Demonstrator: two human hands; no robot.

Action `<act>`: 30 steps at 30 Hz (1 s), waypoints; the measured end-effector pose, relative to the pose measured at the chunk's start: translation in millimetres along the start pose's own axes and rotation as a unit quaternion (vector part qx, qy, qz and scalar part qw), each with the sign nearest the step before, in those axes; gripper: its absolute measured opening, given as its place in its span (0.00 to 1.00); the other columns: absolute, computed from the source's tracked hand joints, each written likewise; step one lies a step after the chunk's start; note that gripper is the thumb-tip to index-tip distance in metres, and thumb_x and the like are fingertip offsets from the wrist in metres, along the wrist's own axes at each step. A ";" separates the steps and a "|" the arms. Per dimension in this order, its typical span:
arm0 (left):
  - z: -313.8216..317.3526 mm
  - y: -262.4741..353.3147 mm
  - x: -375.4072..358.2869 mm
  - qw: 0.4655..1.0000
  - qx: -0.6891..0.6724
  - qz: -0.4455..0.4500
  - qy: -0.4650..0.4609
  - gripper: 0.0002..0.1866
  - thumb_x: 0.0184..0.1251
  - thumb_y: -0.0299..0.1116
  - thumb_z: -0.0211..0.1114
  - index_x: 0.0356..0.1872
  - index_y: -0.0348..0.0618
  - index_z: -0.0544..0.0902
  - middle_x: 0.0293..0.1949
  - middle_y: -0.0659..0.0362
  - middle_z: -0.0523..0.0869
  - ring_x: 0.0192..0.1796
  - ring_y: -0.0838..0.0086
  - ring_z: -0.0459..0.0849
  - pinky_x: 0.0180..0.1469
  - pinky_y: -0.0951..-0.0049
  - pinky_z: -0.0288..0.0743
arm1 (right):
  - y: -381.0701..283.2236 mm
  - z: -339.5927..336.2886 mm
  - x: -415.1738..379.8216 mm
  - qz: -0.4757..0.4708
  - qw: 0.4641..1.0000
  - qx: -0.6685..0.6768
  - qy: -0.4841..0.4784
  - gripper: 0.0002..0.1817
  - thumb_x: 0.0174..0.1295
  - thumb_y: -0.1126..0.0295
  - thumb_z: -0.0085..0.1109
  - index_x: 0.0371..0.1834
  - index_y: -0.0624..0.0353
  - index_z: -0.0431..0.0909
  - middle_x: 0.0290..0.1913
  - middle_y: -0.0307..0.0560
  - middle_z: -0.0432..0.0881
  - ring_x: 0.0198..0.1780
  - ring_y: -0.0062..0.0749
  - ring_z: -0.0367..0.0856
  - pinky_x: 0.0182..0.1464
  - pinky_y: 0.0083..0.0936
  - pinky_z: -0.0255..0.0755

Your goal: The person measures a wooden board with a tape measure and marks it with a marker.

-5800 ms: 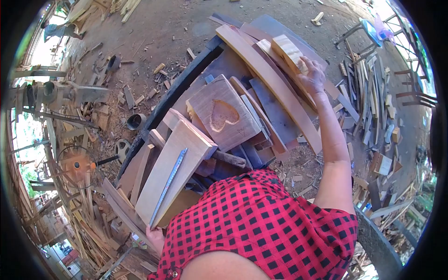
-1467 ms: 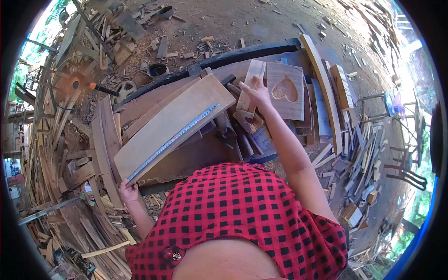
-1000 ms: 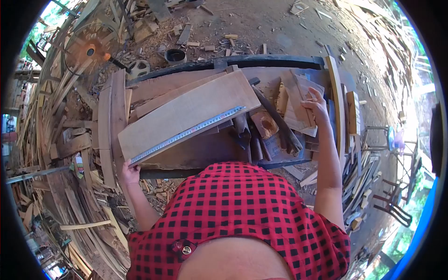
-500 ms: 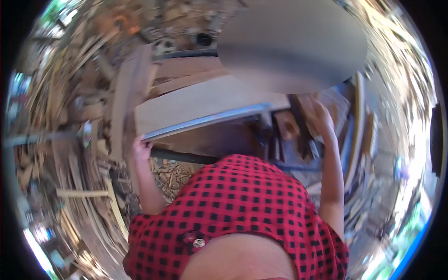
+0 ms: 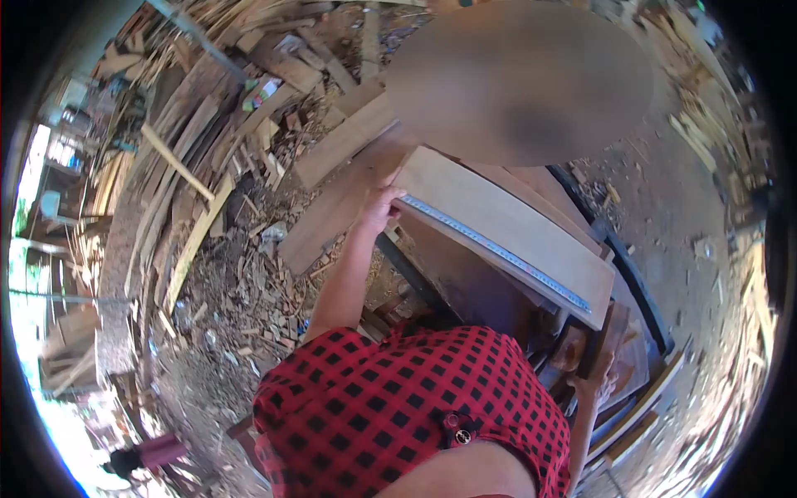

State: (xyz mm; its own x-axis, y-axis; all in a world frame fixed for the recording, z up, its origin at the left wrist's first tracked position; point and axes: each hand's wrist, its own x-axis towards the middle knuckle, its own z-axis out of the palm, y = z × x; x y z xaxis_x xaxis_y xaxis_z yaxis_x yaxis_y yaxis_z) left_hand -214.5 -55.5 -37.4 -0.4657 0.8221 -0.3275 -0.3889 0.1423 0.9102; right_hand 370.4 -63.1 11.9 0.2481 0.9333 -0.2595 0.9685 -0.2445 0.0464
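A pale wooden board (image 5: 498,212) lies across the work area, slanting down to the right. Along its near edge runs a bluish-white strip with fine marks, which looks like a measuring tape (image 5: 506,257). My left hand (image 5: 382,207) is closed around the board's left corner, where the strip's end lies. At lower right, my right hand (image 5: 594,383) rests by a dark brown wooden piece (image 5: 610,332), just past the board's right end. Its thumb and fingers look spread over the wood, though the detail is small.
Wood scraps and chips (image 5: 249,299) cover the ground to the left. Loose planks (image 5: 349,141) lie beyond my left hand, and long stacked timber (image 5: 166,191) stands farther left. A dark bar (image 5: 635,282) passes the board's right side. A blurred oval hides the upper middle.
The view has turned, so the board now slants down to the right. My left hand stays at its left corner and my right hand beyond its right end.
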 end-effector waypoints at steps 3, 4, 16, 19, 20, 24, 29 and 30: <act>9.1 14.0 -12.0 1.000 0.028 -0.010 0.008 0.32 0.56 0.28 0.61 0.66 0.50 0.71 0.24 0.66 0.77 0.19 0.83 0.71 0.16 0.81 0.64 | -13.3 3.8 2.2 0.033 0.999 -0.006 -0.017 0.68 0.21 0.63 0.78 0.74 0.45 0.47 0.63 0.69 0.65 0.63 0.64 0.65 0.63 0.46 0.63; 10.7 13.3 -15.2 1.000 0.018 -0.005 0.012 0.33 0.55 0.30 0.62 0.66 0.48 0.70 0.23 0.66 0.77 0.18 0.83 0.71 0.16 0.81 0.63 | -13.3 9.0 7.0 0.024 0.999 0.000 -0.035 0.64 0.27 0.54 0.75 0.74 0.46 0.47 0.62 0.66 0.66 0.62 0.64 0.66 0.62 0.47 0.63; -15.5 -14.0 6.3 1.000 0.003 -0.029 0.000 0.30 0.57 0.34 0.59 0.65 0.50 0.68 0.39 0.61 0.80 0.30 0.78 0.76 0.21 0.81 0.60 | -0.9 34.6 -16.4 0.059 0.968 0.236 0.059 0.55 0.46 0.39 0.66 0.73 0.53 0.50 0.65 0.69 0.63 0.65 0.62 0.63 0.65 0.46 0.60; -22.0 -7.8 9.3 0.998 0.040 -0.009 -0.051 0.33 0.59 0.36 0.59 0.68 0.48 0.65 0.39 0.59 0.79 0.31 0.76 0.76 0.21 0.79 0.61 | 32.2 48.9 -19.7 0.122 0.836 0.535 0.020 0.49 0.46 0.43 0.69 0.70 0.54 0.59 0.59 0.67 0.68 0.59 0.59 0.69 0.59 0.46 0.65; -12.1 2.2 1.6 0.999 0.048 -0.002 -0.025 0.32 0.59 0.36 0.59 0.68 0.48 0.65 0.39 0.59 0.79 0.31 0.76 0.76 0.22 0.79 0.62 | 45.8 55.6 -19.3 0.134 0.831 0.539 0.030 0.49 0.46 0.43 0.69 0.70 0.54 0.59 0.59 0.67 0.68 0.59 0.59 0.69 0.59 0.46 0.65; -20.1 2.7 7.2 0.998 0.046 -0.038 -0.031 0.32 0.60 0.35 0.59 0.68 0.48 0.64 0.41 0.59 0.79 0.33 0.74 0.76 0.24 0.78 0.63 | 97.4 70.0 -28.2 0.284 0.874 0.333 0.211 0.44 0.44 0.47 0.71 0.63 0.56 0.66 0.56 0.64 0.70 0.57 0.57 0.71 0.57 0.44 0.67; -22.0 -2.1 5.2 0.999 0.034 -0.024 -0.032 0.30 0.61 0.35 0.58 0.67 0.53 0.65 0.42 0.57 0.79 0.34 0.71 0.77 0.28 0.75 0.65 | 110.9 82.8 -25.3 0.396 0.816 0.396 0.141 0.47 0.37 0.50 0.75 0.61 0.60 0.68 0.59 0.64 0.68 0.60 0.55 0.69 0.61 0.41 0.65; -25.5 -4.7 6.3 0.998 0.035 -0.023 -0.043 0.30 0.61 0.35 0.58 0.67 0.53 0.65 0.42 0.57 0.79 0.34 0.71 0.77 0.28 0.75 0.65 | 116.7 96.5 -17.5 0.403 0.810 0.399 0.147 0.47 0.37 0.50 0.75 0.61 0.60 0.68 0.59 0.64 0.68 0.60 0.55 0.69 0.61 0.41 0.65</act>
State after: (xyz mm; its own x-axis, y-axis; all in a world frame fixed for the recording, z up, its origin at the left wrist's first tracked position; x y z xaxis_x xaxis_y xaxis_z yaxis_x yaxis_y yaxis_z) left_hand -235.8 -65.1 -50.2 -0.3776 0.8578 -0.3488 -0.3507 0.2161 0.9112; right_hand 477.2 -133.3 -71.2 0.9015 0.3795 -0.2078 0.1975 -0.7884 -0.5826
